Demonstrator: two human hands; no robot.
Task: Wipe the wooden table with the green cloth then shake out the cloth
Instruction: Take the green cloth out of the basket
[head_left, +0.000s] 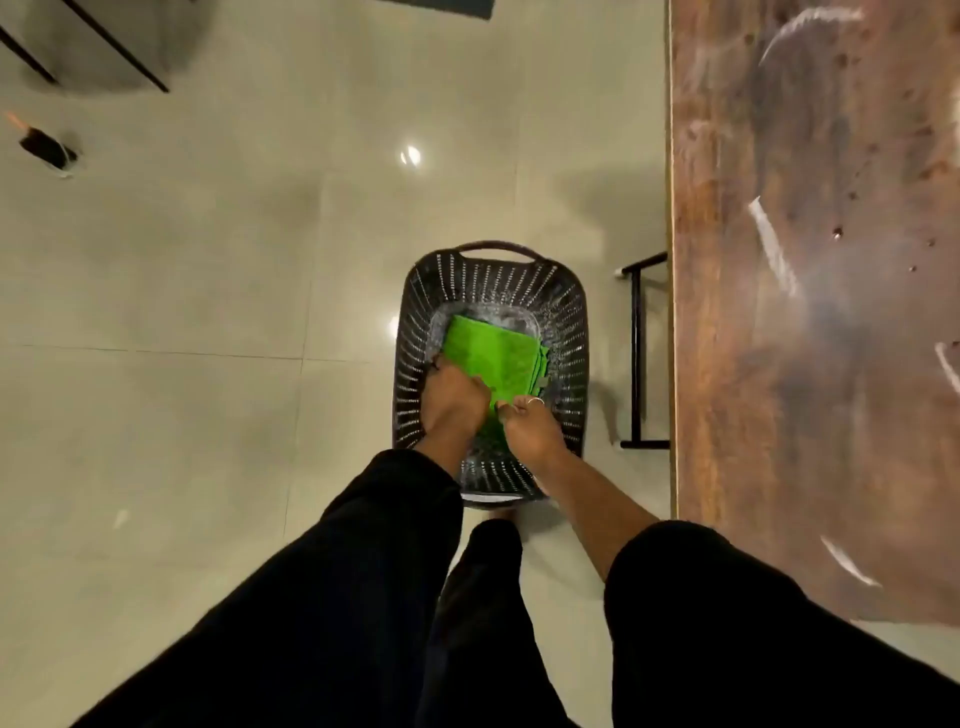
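Note:
A folded green cloth (493, 358) lies at the bottom of a dark slotted plastic basket (415, 322) that stands on the floor. Both my hands reach down into the basket. My left hand (452, 400) rests on the cloth's near left corner with fingers curled over it. My right hand (530, 428), with a ring on one finger, pinches the cloth's near edge. The wooden table (810, 312) runs along the right side, its brown top streaked with glare and dotted with small dark specks.
Pale glossy floor tiles (208, 286) spread to the left. A black metal table frame (636, 358) stands between basket and table. Thin black furniture legs (124, 52) and a small dark object (47, 150) sit at the far left. My black sleeves fill the foreground.

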